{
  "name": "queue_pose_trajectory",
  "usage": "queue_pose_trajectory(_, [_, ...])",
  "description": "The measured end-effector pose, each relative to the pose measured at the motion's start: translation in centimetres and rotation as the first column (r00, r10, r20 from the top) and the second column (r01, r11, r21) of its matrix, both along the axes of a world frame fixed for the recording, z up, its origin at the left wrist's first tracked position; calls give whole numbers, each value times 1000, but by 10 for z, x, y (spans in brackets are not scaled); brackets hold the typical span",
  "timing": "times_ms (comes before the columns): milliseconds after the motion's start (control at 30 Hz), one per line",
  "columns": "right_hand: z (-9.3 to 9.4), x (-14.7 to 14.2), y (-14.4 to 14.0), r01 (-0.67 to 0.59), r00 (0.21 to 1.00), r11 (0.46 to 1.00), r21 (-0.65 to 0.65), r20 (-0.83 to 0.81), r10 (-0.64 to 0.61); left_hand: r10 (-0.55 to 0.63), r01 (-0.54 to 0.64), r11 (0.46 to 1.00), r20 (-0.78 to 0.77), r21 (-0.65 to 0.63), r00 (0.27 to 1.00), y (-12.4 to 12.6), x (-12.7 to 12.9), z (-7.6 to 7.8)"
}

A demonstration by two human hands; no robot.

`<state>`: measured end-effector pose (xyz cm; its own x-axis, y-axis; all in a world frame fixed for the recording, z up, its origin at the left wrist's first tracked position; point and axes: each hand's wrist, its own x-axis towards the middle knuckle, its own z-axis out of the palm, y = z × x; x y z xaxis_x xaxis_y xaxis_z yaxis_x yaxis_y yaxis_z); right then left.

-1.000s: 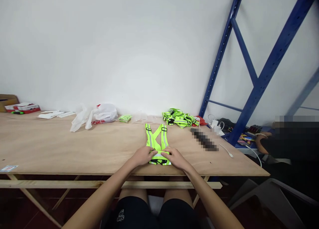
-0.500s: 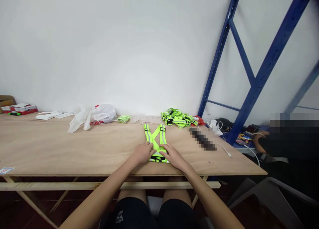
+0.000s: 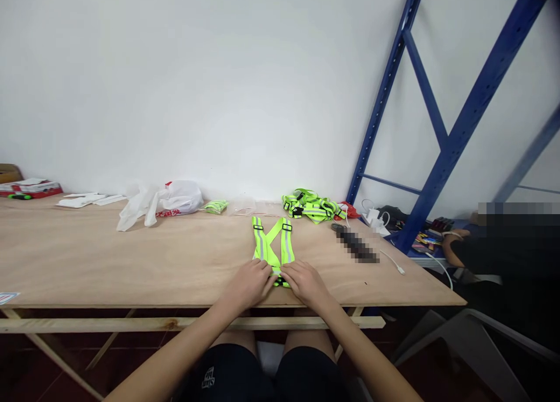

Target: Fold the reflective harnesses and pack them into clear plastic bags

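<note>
A neon-yellow reflective vest (image 3: 262,245) with grey stripes and black strap buckles lies flat on the wooden table in front of me, its two straps crossing and pointing away. At its lower left is my left hand (image 3: 251,280), fingers curled onto the folded bottom band. My right hand (image 3: 307,282) grips the same band from the right side, thumb towards the middle. Both hands rest low near the table's front edge and cover much of the band. A bit of black buckle shows between them.
Along the wall lie a pile of reflective vests (image 3: 312,206), a packed vest (image 3: 216,206), and a white plastic bag (image 3: 181,196). A blurred dark object (image 3: 356,244) and a white cable (image 3: 394,262) lie right. Beyond stands a blue rack (image 3: 437,163); another person's arm (image 3: 455,247) is there.
Both hands have moved slightly towards me at the vest's lower band, and their fingers have curled more around it. More of the band is now covered.
</note>
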<state>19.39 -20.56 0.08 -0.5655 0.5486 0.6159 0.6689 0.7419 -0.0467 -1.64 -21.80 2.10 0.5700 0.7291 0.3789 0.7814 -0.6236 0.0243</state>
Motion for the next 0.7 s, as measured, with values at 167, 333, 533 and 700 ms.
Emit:
queue_pose_trajectory(167, [-10, 8, -29, -31, 999, 999, -24, -42, 30, -93, 96, 995, 157, -10, 983, -35, -14, -11])
queue_pose_trajectory(333, [-17, 11, -51, -27, 1000, 1000, -16, -10, 27, -147, 152, 988, 230, -7, 962, -47, -23, -27])
queue_pose_trajectory(533, [-14, 7, -53, -55, 996, 998, 0, -73, 55, -184, 194, 981, 329, 0, 926, -47, -27, -27])
queue_pose_trajectory(700, [-6, 6, -42, -47, 980, 991, -124, -198, 21, -74, 139, 979, 375, -149, 924, -37, -30, -15])
